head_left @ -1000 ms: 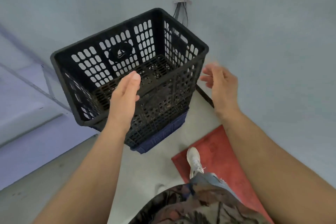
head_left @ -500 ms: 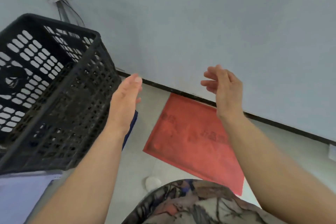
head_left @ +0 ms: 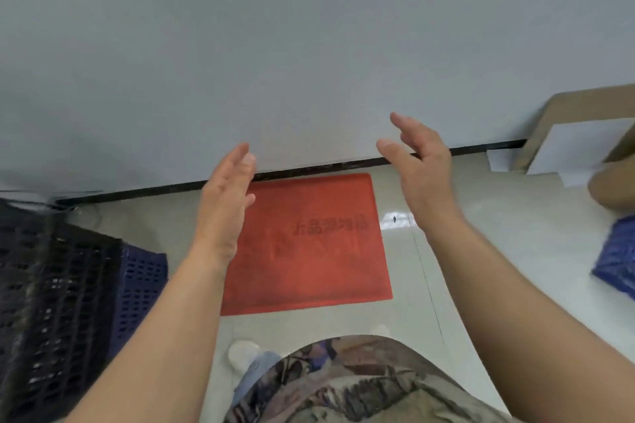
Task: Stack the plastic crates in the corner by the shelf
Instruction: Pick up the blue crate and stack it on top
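Both hands are raised in the middle of the frame, empty, palms turned toward each other. The left hand (head_left: 226, 203) has its fingers straight and close together, its grip apart and holding nothing. The right hand (head_left: 421, 161) is a little higher in the frame, fingers loosely spread and slightly curled, thumb held away from them, its grip likewise apart and holding nothing. The two hands do not touch.

The black crate (head_left: 51, 302) fills the lower left of the frame, its slotted side wall facing the camera and somewhat blurred. A dark blue crate (head_left: 141, 282) shows just to its right and lower, touching it; the black one appears to sit on it. Neither hand touches these crates. At the right edge of the frame lies another blue crate (head_left: 618, 264), only partly in view, well apart from the other two.

Between the hands and below them, a red mat (head_left: 309, 268) with dark printed characters lies flat on the pale tiled floor (head_left: 481, 251), its far edge near the black skirting of the grey wall (head_left: 309, 45). Cardboard (head_left: 567, 106) and a white board (head_left: 577, 144) lean against the wall in the upper right. A white shoe (head_left: 244, 354) shows at the bottom centre.
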A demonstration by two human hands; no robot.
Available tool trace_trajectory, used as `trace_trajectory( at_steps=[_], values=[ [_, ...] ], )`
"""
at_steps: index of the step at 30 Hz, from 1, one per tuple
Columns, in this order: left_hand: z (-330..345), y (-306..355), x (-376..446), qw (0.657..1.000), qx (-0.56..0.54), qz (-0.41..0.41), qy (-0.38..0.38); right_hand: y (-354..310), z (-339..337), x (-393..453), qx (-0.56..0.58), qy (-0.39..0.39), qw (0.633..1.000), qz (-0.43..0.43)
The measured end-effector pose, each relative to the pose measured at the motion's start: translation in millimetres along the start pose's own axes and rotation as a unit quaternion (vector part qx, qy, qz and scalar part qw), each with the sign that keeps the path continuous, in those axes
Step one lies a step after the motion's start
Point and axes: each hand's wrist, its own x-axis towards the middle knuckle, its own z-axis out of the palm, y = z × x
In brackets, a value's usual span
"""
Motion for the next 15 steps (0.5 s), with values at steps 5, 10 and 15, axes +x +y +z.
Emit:
trace_trajectory(
  at_steps=[5,10,15],
  values=[
    [77.1,5.0,-8.2,0.998,0.017,0.005,-0.058,18.1,-74.4,6.2,0.003,0.063,0.998,0.022],
    [122.7,8.1,-5.1,0.992,0.042,0.011,-0.122,31.4,-118.9,3.3,0.005,0.135,0.99,0.033],
    [160.4,12.9,6.6,0.974,0.069,0.023,-0.216,39.8,-144.2,-9.0,0.007,0.222,0.974,0.041]
  ],
)
